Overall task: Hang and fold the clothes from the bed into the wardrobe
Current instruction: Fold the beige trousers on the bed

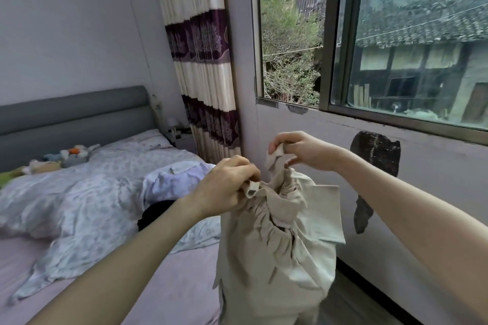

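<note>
Beige trousers (274, 245) are held up by the gathered waistband, pinched in left hand (227, 184) and right hand (303, 150), hanging below both beside the bed (158, 285); straightening for folding likely comes next

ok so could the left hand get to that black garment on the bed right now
Probably not yet. The black garment lies just below the left hand with nothing between them, but that hand grips the waistband of the beige trousers, as does the right hand. It would have to let go first.

Both hands (227, 184) pinching beige trousers (274, 258)
</note>
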Demonstrator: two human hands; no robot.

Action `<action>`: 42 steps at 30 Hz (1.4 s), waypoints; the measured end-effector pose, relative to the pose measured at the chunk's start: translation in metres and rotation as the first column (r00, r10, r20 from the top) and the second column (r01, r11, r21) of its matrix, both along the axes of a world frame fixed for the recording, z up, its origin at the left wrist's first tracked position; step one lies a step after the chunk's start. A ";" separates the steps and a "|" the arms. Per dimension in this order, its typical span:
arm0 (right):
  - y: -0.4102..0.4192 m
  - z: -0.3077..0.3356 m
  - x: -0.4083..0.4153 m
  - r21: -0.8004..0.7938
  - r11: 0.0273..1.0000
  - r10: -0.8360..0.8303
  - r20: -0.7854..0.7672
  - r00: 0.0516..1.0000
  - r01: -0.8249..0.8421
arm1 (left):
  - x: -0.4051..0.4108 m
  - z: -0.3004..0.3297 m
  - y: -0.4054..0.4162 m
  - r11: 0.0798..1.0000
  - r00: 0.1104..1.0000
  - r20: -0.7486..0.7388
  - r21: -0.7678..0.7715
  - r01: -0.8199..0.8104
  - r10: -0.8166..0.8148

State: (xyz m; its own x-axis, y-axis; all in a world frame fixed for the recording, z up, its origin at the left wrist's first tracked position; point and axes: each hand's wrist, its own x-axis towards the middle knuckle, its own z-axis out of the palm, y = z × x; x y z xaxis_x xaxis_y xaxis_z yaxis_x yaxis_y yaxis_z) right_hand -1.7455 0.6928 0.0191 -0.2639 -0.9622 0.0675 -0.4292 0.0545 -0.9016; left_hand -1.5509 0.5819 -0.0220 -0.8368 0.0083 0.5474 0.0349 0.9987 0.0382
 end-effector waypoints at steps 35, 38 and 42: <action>0.016 -0.069 -0.042 0.120 0.788 -0.598 -0.081 0.798 0.603 | 0.070 -0.037 -0.063 0.925 0.916 0.264 0.154 -0.348 0.301; 0.019 -0.065 -0.047 0.208 0.856 -0.461 -0.107 0.881 0.473 | 0.071 -0.037 -0.061 0.910 0.883 0.363 0.173 -0.377 0.297; 0.029 -0.064 -0.044 0.405 0.906 -0.092 -0.095 0.991 0.123 | 0.074 -0.047 -0.063 0.866 0.829 0.432 0.181 -0.466 0.356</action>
